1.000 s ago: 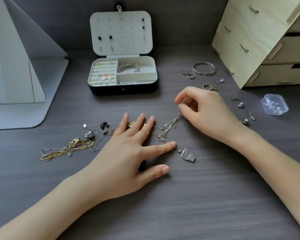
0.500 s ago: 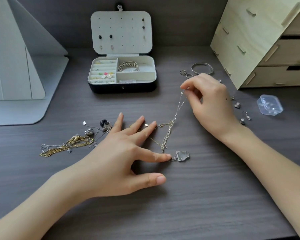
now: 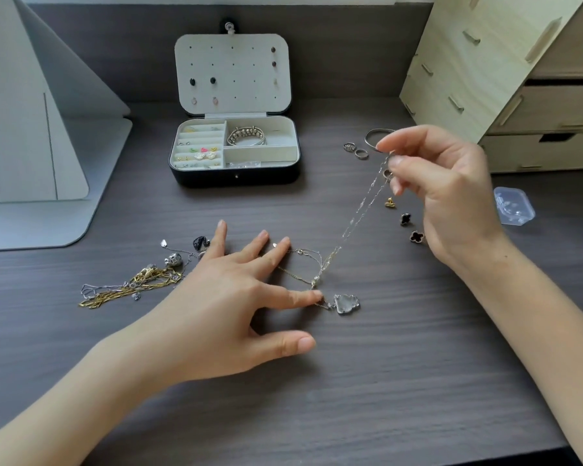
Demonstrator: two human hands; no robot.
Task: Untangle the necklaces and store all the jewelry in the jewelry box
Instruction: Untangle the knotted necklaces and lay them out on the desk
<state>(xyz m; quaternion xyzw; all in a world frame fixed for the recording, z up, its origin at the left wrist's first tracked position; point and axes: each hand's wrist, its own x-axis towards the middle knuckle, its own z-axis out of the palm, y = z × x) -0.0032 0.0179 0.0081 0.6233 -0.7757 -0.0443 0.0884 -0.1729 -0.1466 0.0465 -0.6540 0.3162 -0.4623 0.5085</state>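
You are pressing your left hand [image 3: 223, 297] flat on the worktop [image 3: 350, 398], fingers straight and spread, the index fingertip pinning the silver chain [image 3: 360, 210] just beside its clear pendant [image 3: 346, 303]. A gold-and-silver necklace tangle [image 3: 128, 287] is lying left of that hand. Your right hand [image 3: 445, 193] is pinching the chain's far end between thumb and forefinger, holding it raised and stretched. Black clover earrings [image 3: 406, 218] are lying near that wrist, with rings [image 3: 355, 150] further back. The jewelry box [image 3: 236, 178] is standing open at the rear, with a bracelet [image 3: 246, 136] in its upper right compartment.
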